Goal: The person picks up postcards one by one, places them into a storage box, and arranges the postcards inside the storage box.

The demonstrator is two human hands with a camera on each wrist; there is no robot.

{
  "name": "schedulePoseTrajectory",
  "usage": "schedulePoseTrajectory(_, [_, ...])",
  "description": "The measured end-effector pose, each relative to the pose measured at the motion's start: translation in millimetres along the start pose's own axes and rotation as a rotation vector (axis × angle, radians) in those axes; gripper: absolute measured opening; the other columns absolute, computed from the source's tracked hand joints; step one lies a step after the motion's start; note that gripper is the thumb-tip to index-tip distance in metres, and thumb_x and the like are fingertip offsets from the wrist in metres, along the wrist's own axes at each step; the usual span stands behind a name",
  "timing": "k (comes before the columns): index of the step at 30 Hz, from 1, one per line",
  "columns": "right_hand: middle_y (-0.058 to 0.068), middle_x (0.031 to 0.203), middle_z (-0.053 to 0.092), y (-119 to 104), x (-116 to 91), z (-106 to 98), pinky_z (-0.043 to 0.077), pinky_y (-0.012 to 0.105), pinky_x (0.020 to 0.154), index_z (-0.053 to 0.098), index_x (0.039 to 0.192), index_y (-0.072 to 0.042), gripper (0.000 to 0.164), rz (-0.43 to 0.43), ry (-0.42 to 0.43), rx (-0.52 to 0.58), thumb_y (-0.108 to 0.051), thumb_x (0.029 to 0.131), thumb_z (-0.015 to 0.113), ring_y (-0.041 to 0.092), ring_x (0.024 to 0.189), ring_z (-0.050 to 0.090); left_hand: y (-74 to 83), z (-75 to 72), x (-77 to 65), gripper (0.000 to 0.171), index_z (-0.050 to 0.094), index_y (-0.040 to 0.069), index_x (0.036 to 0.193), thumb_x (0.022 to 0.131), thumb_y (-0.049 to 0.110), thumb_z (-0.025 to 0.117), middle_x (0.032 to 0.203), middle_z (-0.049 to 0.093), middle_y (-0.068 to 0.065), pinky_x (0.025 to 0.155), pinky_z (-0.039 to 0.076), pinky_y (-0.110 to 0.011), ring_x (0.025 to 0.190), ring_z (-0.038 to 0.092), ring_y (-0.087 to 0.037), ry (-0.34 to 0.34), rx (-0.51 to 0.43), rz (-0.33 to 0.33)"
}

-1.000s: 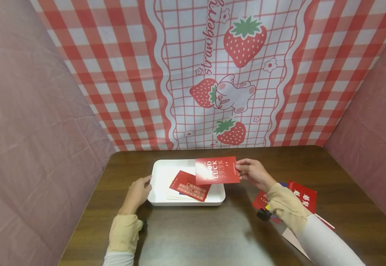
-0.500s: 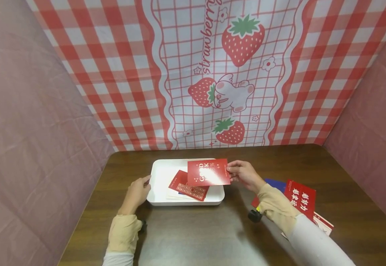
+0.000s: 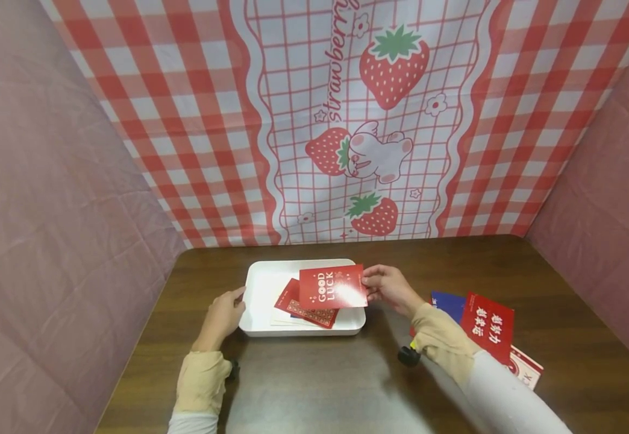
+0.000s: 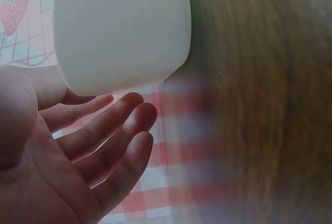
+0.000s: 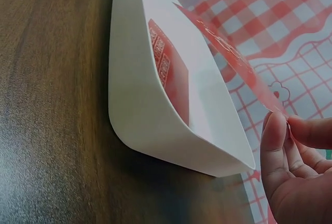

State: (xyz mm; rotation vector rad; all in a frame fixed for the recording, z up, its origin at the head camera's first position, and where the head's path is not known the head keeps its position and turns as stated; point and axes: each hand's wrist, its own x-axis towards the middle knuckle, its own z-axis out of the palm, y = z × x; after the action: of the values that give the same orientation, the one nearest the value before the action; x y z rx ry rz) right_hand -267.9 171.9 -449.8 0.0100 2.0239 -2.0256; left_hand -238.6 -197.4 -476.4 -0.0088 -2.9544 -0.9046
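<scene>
My right hand (image 3: 393,289) pinches one end of a red card (image 3: 325,286) lettered "GOOD LUCK" between thumb and fingertips. The card is tilted above the white tray (image 3: 257,274), seen nearly edge-on in the right wrist view. Inside the tray lies another red card (image 5: 179,84) with a printed grid of small squares, overlapped in the head view by the held one. Whitish and blue paper edges show beneath it. My left hand (image 3: 225,313) is at the tray's left end, thumb at the rim and the other fingers loosely spread, as the left wrist view shows.
On the right of the wooden table (image 3: 314,386) lies a loose pile: a red card with white characters (image 3: 490,325), a blue card (image 3: 450,303) and a white card with red print (image 3: 526,367). A strawberry-patterned checked cloth (image 3: 228,181) hangs behind the table.
My right hand has moved left and slightly nearer with the "GOOD LUCK" card, which now covers more of the grid card. More of the pile shows. My left hand has stayed at the tray.
</scene>
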Motion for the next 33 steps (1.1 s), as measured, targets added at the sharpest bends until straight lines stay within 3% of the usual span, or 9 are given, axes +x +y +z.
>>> schedulePoseTrajectory(15, [0.002, 0.074, 0.065, 9.9, 2.5, 19.2, 0.056, 0.022, 0.061, 0.05, 0.117, 0.019, 0.031, 0.006, 0.01, -0.077, 0.006, 0.089, 0.055, 0.008, 0.061, 0.062, 0.7, -0.1, -0.6, 0.043, 0.06, 0.001, 0.131, 0.089, 0.008, 0.054, 0.107, 0.069, -0.016, 0.082, 0.048, -0.046, 0.087, 0.056, -0.026, 0.002, -0.007, -0.007])
schedulePoseTrajectory(22, [0.027, 0.092, 0.068, 12.0, 2.3, 21.8, 0.059, 0.023, 0.068, 0.049, 0.12, 0.025, 0.036, -0.005, 0.007, -0.095, 0.009, 0.089, 0.056, 0.012, 0.07, 0.069, -1.8, -0.1, -0.2, 0.042, 0.061, 0.001, 0.13, 0.089, 0.008, 0.053, 0.106, 0.069, -0.016, 0.086, 0.05, -0.049, 0.09, 0.061, -0.027, 0.016, -0.007, 0.007])
schedulePoseTrajectory(29, [0.01, 0.08, 0.067, 9.4, 0.9, 19.5, 0.058, 0.026, 0.065, 0.052, 0.117, 0.022, 0.034, -0.019, -0.003, -0.164, 0.006, 0.088, 0.057, 0.012, 0.065, 0.065, -2.1, -0.6, -0.4, 0.042, 0.061, 0.001, 0.129, 0.089, 0.008, 0.053, 0.105, 0.069, -0.016, 0.086, 0.05, -0.05, 0.091, 0.062, -0.028, 0.02, -0.005, 0.011])
schedulePoseTrajectory(33, [0.009, 0.076, 0.066, 5.4, -0.2, 15.1, 0.056, 0.026, 0.058, 0.054, 0.114, 0.021, 0.033, -0.053, -0.001, -0.232, 0.003, 0.087, 0.059, 0.011, 0.06, 0.061, -1.6, -0.5, -0.5, 0.042, 0.061, 0.0, 0.129, 0.089, 0.009, 0.053, 0.107, 0.069, -0.017, 0.087, 0.05, -0.05, 0.092, 0.062, -0.028, 0.013, -0.008, 0.008])
